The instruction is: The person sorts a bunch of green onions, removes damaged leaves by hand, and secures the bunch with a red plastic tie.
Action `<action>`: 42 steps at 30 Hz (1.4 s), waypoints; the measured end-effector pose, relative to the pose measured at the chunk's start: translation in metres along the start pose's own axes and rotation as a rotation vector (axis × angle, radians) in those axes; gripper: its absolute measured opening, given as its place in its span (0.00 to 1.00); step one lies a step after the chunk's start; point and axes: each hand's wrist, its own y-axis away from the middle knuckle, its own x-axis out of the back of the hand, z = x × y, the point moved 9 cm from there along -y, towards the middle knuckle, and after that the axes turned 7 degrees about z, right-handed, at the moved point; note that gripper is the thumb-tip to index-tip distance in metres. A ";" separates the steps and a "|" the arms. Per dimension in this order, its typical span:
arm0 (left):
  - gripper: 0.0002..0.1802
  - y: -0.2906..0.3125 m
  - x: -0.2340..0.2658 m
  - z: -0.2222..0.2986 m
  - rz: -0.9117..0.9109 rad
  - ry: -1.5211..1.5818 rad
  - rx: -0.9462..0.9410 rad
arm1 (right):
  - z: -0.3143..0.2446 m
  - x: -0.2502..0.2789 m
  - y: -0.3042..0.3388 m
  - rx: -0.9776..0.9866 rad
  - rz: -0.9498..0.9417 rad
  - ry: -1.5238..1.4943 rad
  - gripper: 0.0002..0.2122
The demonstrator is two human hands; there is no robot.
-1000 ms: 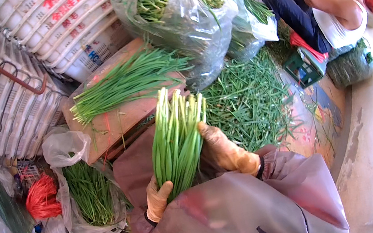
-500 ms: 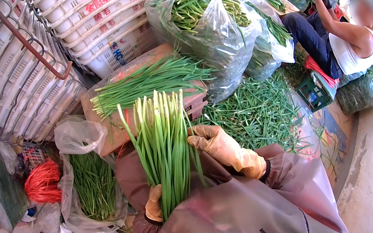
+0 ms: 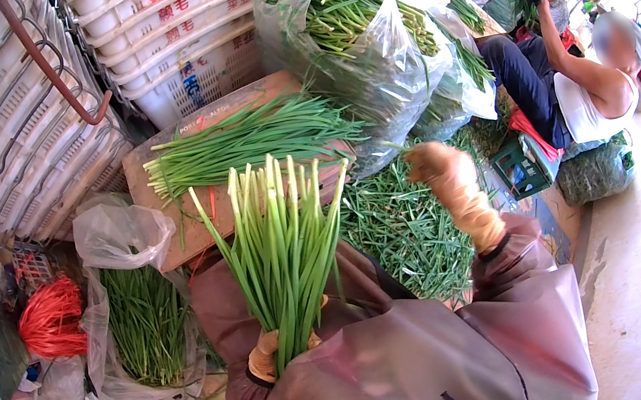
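My gloved left hand (image 3: 265, 355) is closed around the lower part of a bunch of garlic chives (image 3: 282, 249), held upright in front of my brown apron. Its pale cut ends point away from me and fan out. Out to the right, over a heap of cut green leaves (image 3: 411, 227), is my gloved right hand (image 3: 446, 173), apart from the bunch. Motion smears its fingers, and a thin green bit shows by their tips. More garlic chives (image 3: 251, 144) lie across a wooden board (image 3: 140, 176) just beyond the bunch.
Left of my lap, a clear plastic bag (image 3: 121, 235) holds more greens beside red ties (image 3: 52, 318). White crates (image 3: 186, 69) are stacked behind the board. Large plastic bags (image 3: 371, 97) of greens stand beyond the heap. A seated person (image 3: 592, 84) handles greens at right, near a green crate (image 3: 524, 164).
My right hand has left the bunch's side and swung outward right, over the leaf heap. The bunch stays in my left hand, its pale ends spread wider.
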 end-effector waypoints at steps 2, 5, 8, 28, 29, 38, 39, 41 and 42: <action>0.48 -0.004 0.000 0.001 -0.021 0.032 0.016 | 0.068 0.031 -0.005 -0.241 -0.008 0.188 0.11; 0.50 -0.006 0.002 0.006 -0.002 0.080 -0.013 | 0.078 0.035 0.001 -0.164 -0.142 0.849 0.18; 0.50 -0.013 0.002 0.011 0.042 -0.006 -0.035 | -0.013 -0.051 0.026 -0.315 -0.443 -0.577 0.28; 0.42 -0.016 0.025 0.009 0.136 -0.385 0.001 | 0.119 0.044 -0.008 -0.337 -0.444 0.590 0.21; 0.42 -0.014 0.024 0.015 0.131 -0.442 -0.028 | 0.106 0.045 -0.003 -0.249 -0.497 1.038 0.27; 0.42 -0.063 -0.040 0.074 0.236 -1.146 -0.662 | -0.132 -0.148 0.064 -0.568 -0.478 -1.433 0.45; 0.43 -0.065 -0.053 0.083 0.315 -1.305 -0.747 | -0.127 -0.150 0.051 -0.577 -0.436 -1.377 0.44; 0.45 -0.078 -0.066 0.098 0.476 -1.473 -0.729 | -0.143 -0.144 0.020 -0.423 -0.413 -1.268 0.45; 0.47 -0.083 -0.077 0.105 0.545 -1.475 -0.639 | -0.158 -0.139 0.001 -0.364 -0.407 -1.213 0.46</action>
